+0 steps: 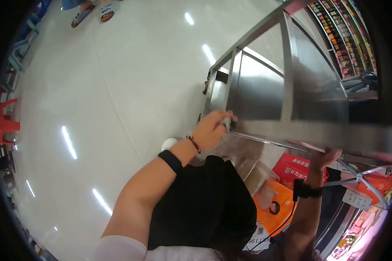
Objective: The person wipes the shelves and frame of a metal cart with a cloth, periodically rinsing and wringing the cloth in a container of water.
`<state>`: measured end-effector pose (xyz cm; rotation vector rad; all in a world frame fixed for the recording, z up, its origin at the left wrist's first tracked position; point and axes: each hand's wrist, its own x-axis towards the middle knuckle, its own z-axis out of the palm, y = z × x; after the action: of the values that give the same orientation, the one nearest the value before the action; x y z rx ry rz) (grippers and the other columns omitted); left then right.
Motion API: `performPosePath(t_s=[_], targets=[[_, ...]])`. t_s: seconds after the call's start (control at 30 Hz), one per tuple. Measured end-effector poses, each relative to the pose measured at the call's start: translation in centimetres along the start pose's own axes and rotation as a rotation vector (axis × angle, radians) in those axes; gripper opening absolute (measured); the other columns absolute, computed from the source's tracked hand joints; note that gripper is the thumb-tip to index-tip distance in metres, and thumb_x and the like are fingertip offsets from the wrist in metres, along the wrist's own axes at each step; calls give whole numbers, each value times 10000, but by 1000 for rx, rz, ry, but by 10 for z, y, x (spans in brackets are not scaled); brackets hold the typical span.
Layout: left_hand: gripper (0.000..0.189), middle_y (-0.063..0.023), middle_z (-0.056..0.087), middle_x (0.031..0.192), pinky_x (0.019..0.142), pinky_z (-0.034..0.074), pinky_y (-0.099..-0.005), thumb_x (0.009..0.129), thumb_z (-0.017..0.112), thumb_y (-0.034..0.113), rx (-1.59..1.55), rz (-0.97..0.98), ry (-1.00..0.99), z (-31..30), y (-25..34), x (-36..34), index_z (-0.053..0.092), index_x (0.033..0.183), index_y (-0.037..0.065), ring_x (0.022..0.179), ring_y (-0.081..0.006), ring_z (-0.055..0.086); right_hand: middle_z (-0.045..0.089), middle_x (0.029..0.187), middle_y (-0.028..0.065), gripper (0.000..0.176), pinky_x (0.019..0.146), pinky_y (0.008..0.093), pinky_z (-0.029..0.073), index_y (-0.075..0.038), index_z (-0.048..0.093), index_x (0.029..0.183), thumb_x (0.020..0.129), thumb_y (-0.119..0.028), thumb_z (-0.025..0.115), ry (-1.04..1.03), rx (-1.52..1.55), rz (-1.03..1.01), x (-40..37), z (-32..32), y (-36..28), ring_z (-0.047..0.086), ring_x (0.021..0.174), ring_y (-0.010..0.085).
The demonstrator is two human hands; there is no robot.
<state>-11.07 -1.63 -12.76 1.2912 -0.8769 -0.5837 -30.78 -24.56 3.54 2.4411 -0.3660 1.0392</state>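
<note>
A stainless steel cart (257,91) with flat panels and square-tube rails stands tilted before me, small dark casters (205,87) on its left side. My left hand (213,129) is closed at the near left corner of its frame. Between the fingers shows a small crumpled grey cloth (227,123), slightly blurred, pressed against the metal. On the right, my right hand (329,158) reaches up under the near rail (318,134) and grips the cart from below; its fingertips are partly hidden by the rail.
Below the cart are a red bag (292,168), an orange bag (274,206) and a clear plastic box (257,174). Shelves of packaged goods (344,35) line the right. A red stool (8,122) stands far left. Another person's sandalled feet (93,14) are at the top.
</note>
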Motion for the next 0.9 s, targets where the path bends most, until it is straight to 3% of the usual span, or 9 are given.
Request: performPosePath(t_s=[0.1,0.17,0.3,0.33,0.53,0.6,0.73,0.8,0.9], targets=[[290,-61,502,721,553,391,-247,671,358,38,-161,-305,138,-16,-1,24,530,903,60,595,-134,474,438,607,78,138,525,326,342,-63,474,675,578,-69,573,51,63,70,25,15,-18,443,570,254],[281,29,427,561,403,285,-170,710,351,61,-333,-350,276,-28,1,30,530,926,85,463,-29,355,420,571,75,133,503,329,337,-74,471,642,547,-7,535,86,57,77,44,18,-38,428,524,254],[297,-64,514,823,599,420,-229,769,375,110,-226,-259,519,-54,0,18,451,1042,21,690,-106,498,451,593,63,149,529,320,361,-93,482,636,528,-1,527,170,69,79,66,32,-55,457,566,250],[313,-58,504,866,665,409,-238,779,392,121,-373,-401,439,-61,-3,6,418,1076,24,779,-115,477,459,598,63,152,549,318,369,-93,479,634,522,-3,527,180,66,104,68,37,-57,469,596,252],[248,-49,479,919,668,403,-226,732,431,-2,-156,-347,115,-20,-7,-31,406,974,43,774,-114,474,497,840,66,351,699,364,348,-134,528,860,516,-62,524,233,84,107,36,47,-77,470,719,218],[249,-48,474,929,670,400,-222,706,448,-42,-76,-327,16,-5,-9,-26,400,931,52,779,-111,470,452,959,97,393,716,357,360,-119,513,952,561,-78,533,-22,428,35,-19,31,-90,461,809,247],[279,-39,483,895,690,390,-212,648,537,-47,125,-451,-380,40,-9,-19,408,874,55,847,-105,456,453,1015,114,496,792,333,366,-97,375,1130,666,-67,545,-816,1445,786,-131,29,-114,447,937,236],[285,-26,480,878,694,391,-216,646,571,-26,-176,-639,-491,71,-13,-14,410,865,58,848,-96,454,460,1018,90,489,792,316,368,-80,375,1130,678,-92,560,-849,1646,979,-155,24,-124,450,929,203],[295,-50,488,952,759,391,-236,647,602,-6,-139,-637,-606,115,-28,-14,439,884,63,894,-117,456,468,1024,65,466,795,288,372,-49,375,1126,696,-75,551,-780,1848,1265,-207,28,-117,455,919,160]])
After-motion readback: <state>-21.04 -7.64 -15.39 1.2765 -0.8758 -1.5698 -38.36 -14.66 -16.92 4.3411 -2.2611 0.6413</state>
